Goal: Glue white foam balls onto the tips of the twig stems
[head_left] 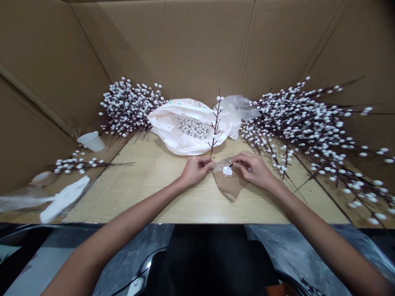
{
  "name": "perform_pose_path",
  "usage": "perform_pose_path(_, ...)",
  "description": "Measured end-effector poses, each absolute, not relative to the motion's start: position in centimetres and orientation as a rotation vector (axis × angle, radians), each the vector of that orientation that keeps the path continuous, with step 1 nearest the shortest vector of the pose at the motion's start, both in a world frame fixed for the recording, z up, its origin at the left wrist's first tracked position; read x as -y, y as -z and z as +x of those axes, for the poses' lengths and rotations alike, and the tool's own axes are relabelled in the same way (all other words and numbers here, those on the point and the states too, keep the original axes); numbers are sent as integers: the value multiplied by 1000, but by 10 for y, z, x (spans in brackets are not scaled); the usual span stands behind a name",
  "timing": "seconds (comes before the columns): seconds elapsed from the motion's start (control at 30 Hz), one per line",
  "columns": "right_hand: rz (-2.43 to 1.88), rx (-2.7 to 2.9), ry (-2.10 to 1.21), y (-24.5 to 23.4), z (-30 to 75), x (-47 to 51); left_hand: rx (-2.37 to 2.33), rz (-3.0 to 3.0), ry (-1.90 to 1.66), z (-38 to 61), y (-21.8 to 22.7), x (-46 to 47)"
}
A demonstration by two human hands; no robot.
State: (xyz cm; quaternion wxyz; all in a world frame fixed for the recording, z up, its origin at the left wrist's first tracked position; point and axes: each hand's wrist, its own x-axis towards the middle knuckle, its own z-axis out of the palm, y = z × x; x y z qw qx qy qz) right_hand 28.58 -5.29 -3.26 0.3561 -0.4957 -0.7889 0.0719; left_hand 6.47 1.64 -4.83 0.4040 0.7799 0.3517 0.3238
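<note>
My left hand [195, 169] is closed on the lower end of a thin dark twig [215, 127] that stands upright and carries a few white bud-like beads. My right hand [254, 168] is pinched on a small dark stick, its tip over a dab of white stuff [227, 171] on a clear plastic sheet [228, 183] that lies on the wooden table [148, 189]. Behind the twig a white plastic bag [175, 131] lies open with several loose white beads [193, 126] inside.
A large heap of beaded branches [311, 127] spreads over the right of the table; a smaller bunch [129, 107] leans at the back left. A white cup [91, 141], a few loose branches [77, 164] and white gloves [63, 198] lie left. Cardboard walls [197, 45] surround the table.
</note>
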Motion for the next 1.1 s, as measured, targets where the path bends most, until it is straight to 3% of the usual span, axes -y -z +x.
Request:
perform_pose_path(0.2,-1278,2080,-91,38,284,51,-885,1934,-821,66,50,-18)
perform_pose_path(0.67,-1284,2083,-304,32,281,54,-907,1966,-813,66,49,-17)
perform_pose_path(1.1,-1326,1672,-716,24,281,58,-904,1951,-838,66,53,-20)
